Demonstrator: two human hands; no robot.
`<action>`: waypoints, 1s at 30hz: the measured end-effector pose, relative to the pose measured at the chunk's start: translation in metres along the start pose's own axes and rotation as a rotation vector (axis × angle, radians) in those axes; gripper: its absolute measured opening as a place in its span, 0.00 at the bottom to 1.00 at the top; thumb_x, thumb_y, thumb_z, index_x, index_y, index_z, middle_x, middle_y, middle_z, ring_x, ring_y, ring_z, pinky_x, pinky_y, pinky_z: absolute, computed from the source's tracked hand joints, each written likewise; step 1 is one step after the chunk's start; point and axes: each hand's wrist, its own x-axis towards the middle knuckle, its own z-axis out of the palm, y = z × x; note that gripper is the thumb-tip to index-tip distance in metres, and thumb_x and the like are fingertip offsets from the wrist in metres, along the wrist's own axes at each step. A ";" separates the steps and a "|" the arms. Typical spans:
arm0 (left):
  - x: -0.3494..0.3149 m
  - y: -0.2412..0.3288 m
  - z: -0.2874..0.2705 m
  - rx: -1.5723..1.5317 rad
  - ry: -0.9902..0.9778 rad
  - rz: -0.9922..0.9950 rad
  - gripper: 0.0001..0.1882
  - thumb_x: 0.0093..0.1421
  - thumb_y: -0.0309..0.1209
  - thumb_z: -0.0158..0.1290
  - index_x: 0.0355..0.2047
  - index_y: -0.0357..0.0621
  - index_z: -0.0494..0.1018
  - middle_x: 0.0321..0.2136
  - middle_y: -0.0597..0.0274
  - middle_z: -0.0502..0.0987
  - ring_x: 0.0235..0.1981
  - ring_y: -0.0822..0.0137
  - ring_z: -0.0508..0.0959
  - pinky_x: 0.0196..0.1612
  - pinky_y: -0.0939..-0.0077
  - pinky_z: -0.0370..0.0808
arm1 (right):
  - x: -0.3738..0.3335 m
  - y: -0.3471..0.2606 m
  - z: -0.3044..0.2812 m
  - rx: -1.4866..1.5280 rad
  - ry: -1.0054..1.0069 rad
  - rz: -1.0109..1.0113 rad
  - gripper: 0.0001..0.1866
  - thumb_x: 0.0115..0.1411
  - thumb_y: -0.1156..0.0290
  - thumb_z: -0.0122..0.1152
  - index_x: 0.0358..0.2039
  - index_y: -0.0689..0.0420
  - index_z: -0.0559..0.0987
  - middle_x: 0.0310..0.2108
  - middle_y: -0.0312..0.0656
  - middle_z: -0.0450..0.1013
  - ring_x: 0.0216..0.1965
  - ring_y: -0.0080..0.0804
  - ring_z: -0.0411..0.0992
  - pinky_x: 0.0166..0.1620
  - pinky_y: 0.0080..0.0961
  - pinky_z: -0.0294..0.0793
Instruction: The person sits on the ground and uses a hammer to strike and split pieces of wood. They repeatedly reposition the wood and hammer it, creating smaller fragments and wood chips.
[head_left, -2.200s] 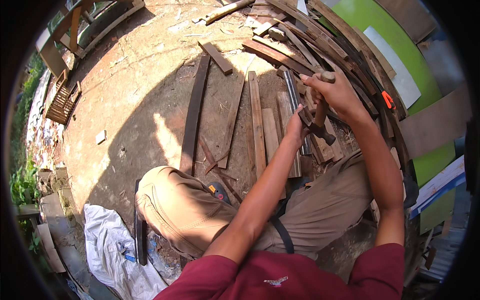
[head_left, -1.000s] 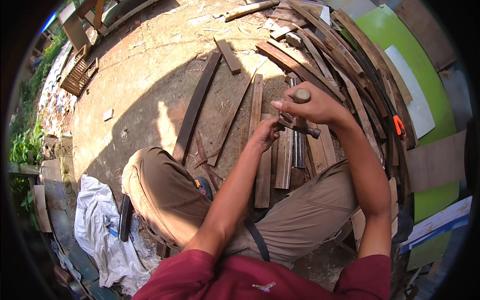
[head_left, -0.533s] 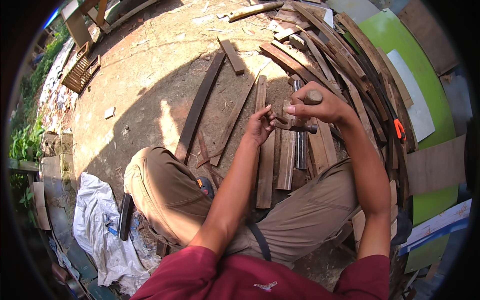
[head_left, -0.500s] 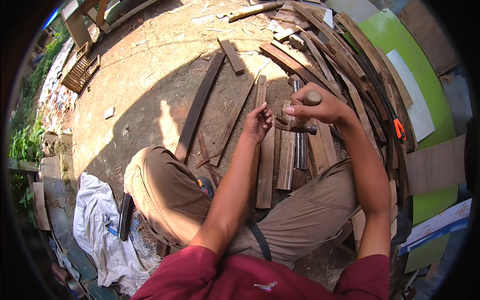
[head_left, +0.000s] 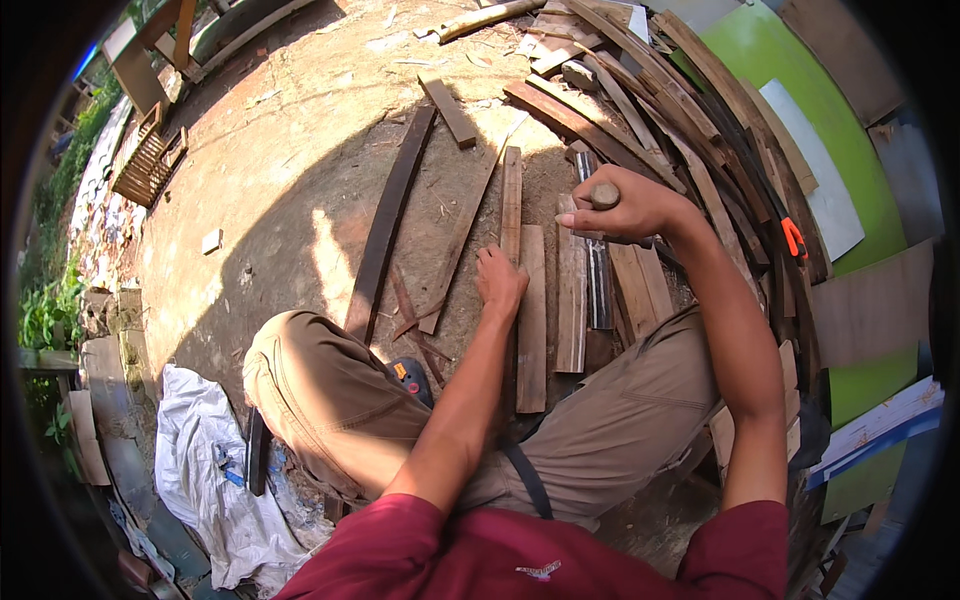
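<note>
My right hand (head_left: 635, 205) is wrapped round the wooden handle of a hammer (head_left: 604, 195), its butt end pointing up. The hammer's head is mostly hidden below the hand. This hand is above a pale-edged plank (head_left: 572, 290) and a dark, shiny strip (head_left: 600, 285). Lower and to the left, my left hand (head_left: 502, 280) has its back up and its fingers curled down at a narrow wooden strip (head_left: 511, 200). Whatever those fingers hold, if anything, is hidden. A short brown board (head_left: 532, 330) lies just right of the left wrist.
Long dark timber (head_left: 395, 220) lies on the ground to the left. Stacked planks (head_left: 690, 120) curve along the right, with an orange-handled tool (head_left: 793, 238) on them. Green panels (head_left: 790, 90) stand beyond. A white sack (head_left: 205, 470) lies by my left knee, and a slatted crate (head_left: 148, 170) stands farther off.
My left hand has moved down and turned from a raised pinch to back-up at the narrow strip. My right hand has tilted the hammer, so its head, visible before, is now mostly hidden.
</note>
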 end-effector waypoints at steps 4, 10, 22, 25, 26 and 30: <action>0.003 -0.001 0.003 -0.016 0.027 0.042 0.29 0.51 0.32 0.59 0.51 0.30 0.65 0.49 0.34 0.70 0.55 0.38 0.72 0.58 0.48 0.70 | -0.003 -0.007 -0.001 0.036 -0.034 0.160 0.23 0.58 0.52 0.74 0.22 0.56 0.76 0.19 0.30 0.68 0.24 0.18 0.65 0.32 0.22 0.67; 0.024 -0.018 -0.013 -0.148 -0.160 -0.033 0.30 0.52 0.31 0.61 0.51 0.26 0.66 0.53 0.29 0.71 0.57 0.36 0.72 0.59 0.53 0.71 | -0.014 -0.006 -0.007 0.107 -0.085 0.055 0.29 0.63 0.52 0.68 0.15 0.57 0.67 0.14 0.28 0.58 0.20 0.20 0.56 0.26 0.26 0.60; 0.036 -0.069 -0.009 -1.191 -0.674 -0.249 0.27 0.67 0.33 0.57 0.63 0.33 0.67 0.54 0.58 0.76 0.52 0.65 0.76 0.56 0.68 0.72 | -0.055 -0.025 -0.015 0.024 0.103 0.255 0.26 0.58 0.45 0.68 0.21 0.57 0.79 0.18 0.40 0.71 0.23 0.33 0.70 0.33 0.35 0.70; 0.039 -0.070 0.004 -1.214 -0.681 -0.228 0.26 0.67 0.33 0.55 0.63 0.34 0.67 0.55 0.56 0.76 0.53 0.65 0.76 0.57 0.67 0.72 | -0.058 -0.031 -0.013 0.033 0.130 0.296 0.24 0.57 0.46 0.71 0.25 0.57 0.82 0.23 0.41 0.74 0.29 0.35 0.74 0.38 0.33 0.74; 0.038 -0.069 0.008 -1.273 -0.696 -0.208 0.26 0.68 0.33 0.55 0.63 0.34 0.67 0.55 0.56 0.76 0.54 0.64 0.76 0.57 0.67 0.72 | -0.060 -0.032 -0.011 0.051 0.123 0.299 0.24 0.57 0.46 0.71 0.26 0.57 0.82 0.23 0.41 0.74 0.29 0.34 0.74 0.38 0.32 0.74; 0.024 -0.066 0.020 -1.544 -0.718 -0.242 0.25 0.70 0.38 0.53 0.62 0.36 0.68 0.55 0.56 0.76 0.54 0.61 0.76 0.57 0.64 0.72 | -0.068 -0.043 -0.004 0.119 0.070 0.328 0.22 0.57 0.48 0.72 0.28 0.57 0.81 0.25 0.40 0.74 0.30 0.33 0.74 0.38 0.31 0.73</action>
